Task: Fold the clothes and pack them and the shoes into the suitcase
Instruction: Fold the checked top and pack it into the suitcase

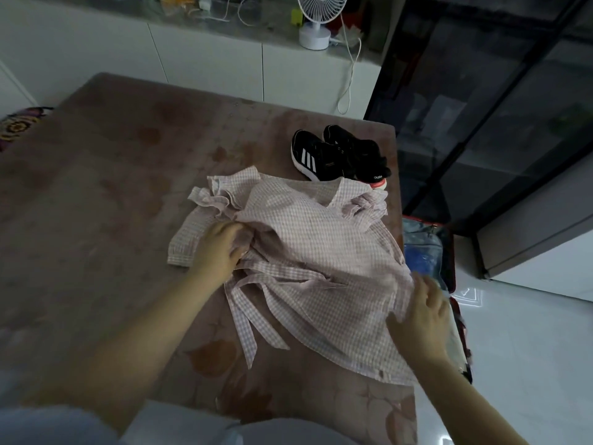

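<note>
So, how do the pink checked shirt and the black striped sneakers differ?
The pink checked shirt lies crumpled, the left hand and right hand on it; the black striped sneakers sit untouched beyond it. The shirt is pale, the sneakers dark. Both are on the brown cover.

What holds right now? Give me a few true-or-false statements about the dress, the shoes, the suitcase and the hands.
1. The shoes are already in the suitcase. False: they sit on the bed, beyond the dress.
2. Both the left hand and the right hand are on the dress. True.
3. The dress is folded into a neat square. False: it lies spread out, with its sleeves and ties loose.
4. The suitcase lies open on the floor to the right of the bed. True.
</note>
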Demonstrator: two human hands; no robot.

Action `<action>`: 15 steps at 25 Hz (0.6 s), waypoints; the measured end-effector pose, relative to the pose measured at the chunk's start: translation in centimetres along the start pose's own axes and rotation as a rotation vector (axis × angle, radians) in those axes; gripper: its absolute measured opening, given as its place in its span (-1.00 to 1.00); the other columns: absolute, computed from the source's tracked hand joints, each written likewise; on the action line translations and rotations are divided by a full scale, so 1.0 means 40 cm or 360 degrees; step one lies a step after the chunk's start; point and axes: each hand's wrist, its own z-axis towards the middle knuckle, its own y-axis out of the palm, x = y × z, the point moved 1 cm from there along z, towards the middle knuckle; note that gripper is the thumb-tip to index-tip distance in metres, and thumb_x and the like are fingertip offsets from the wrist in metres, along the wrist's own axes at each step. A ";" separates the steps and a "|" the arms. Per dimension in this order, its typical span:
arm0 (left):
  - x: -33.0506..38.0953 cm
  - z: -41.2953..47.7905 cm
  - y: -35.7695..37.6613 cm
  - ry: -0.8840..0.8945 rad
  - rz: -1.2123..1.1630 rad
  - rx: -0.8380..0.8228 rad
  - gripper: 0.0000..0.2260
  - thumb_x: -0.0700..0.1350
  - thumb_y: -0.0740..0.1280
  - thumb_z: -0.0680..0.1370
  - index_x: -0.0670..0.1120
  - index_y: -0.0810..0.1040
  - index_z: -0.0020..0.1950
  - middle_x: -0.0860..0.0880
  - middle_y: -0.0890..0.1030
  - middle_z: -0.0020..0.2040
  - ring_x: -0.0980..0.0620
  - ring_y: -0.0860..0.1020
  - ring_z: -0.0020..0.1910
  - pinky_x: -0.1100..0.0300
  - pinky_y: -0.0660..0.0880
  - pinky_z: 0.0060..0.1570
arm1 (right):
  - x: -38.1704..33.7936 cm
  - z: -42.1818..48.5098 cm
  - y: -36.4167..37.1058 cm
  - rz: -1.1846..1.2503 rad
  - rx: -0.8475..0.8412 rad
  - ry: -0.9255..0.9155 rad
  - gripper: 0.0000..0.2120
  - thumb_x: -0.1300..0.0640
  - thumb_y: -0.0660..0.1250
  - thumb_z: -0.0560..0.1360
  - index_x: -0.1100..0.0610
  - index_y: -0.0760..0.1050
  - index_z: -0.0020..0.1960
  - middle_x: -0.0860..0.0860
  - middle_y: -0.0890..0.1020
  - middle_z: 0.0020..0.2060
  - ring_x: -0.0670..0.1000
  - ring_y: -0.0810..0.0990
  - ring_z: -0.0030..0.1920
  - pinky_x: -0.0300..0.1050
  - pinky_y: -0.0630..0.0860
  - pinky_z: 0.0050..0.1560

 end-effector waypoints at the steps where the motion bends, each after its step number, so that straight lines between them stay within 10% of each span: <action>1: -0.016 -0.032 0.014 -0.0053 0.0017 0.0125 -0.67 -0.23 0.42 0.42 -0.16 0.52 0.17 -0.17 0.53 0.12 -0.21 0.46 0.13 -0.06 0.41 0.14 | -0.032 -0.014 0.013 0.0040 0.0090 -0.0263 -0.39 0.20 0.40 0.39 0.08 0.25 0.39 0.11 0.30 0.36 0.18 0.27 0.37 0.01 0.15 0.40; 5: -0.027 -0.091 0.066 -0.0249 -0.0221 -0.0011 -0.80 -0.20 0.31 0.53 -0.19 0.58 0.13 -0.16 0.56 0.09 -0.12 0.52 0.07 0.09 0.42 0.09 | -0.188 -0.053 0.110 0.0098 -0.0322 -0.1195 -0.64 -0.01 0.25 0.40 0.04 0.54 0.16 0.02 0.55 0.18 0.07 0.54 0.17 -0.11 0.46 0.21; 8: -0.028 -0.057 0.088 -0.0238 -0.0131 -0.0009 -0.74 -0.18 0.28 0.55 -0.19 0.54 0.22 -0.18 0.52 0.21 -0.19 0.45 0.21 0.01 0.36 0.23 | -0.247 -0.050 0.198 -0.0228 -0.0657 -0.0971 -0.38 -0.12 0.24 0.45 0.05 0.21 0.45 0.04 0.31 0.39 0.10 0.33 0.36 0.04 0.31 0.36; 11: -0.029 -0.015 0.093 -0.0373 -0.0075 -0.0158 -0.59 -0.06 0.29 0.54 -0.09 0.38 0.37 -0.19 0.41 0.28 -0.19 0.36 0.27 -0.05 0.34 0.28 | -0.267 -0.024 0.221 -0.0285 -0.0854 -0.0878 -0.59 0.00 0.19 0.34 0.05 0.54 0.15 0.01 0.63 0.00 0.08 0.66 -0.11 -0.04 0.58 -0.13; 15: -0.087 0.068 0.024 -0.0524 0.0033 -0.0067 -0.47 0.06 0.31 0.50 -0.04 0.27 0.42 -0.26 0.41 0.31 -0.27 0.27 0.31 -0.05 0.27 0.29 | -0.234 -0.023 0.208 0.0019 -0.1031 -0.1208 -0.60 0.18 0.08 0.47 0.09 0.53 0.23 0.11 0.55 0.17 0.06 0.55 0.08 -0.14 0.46 0.10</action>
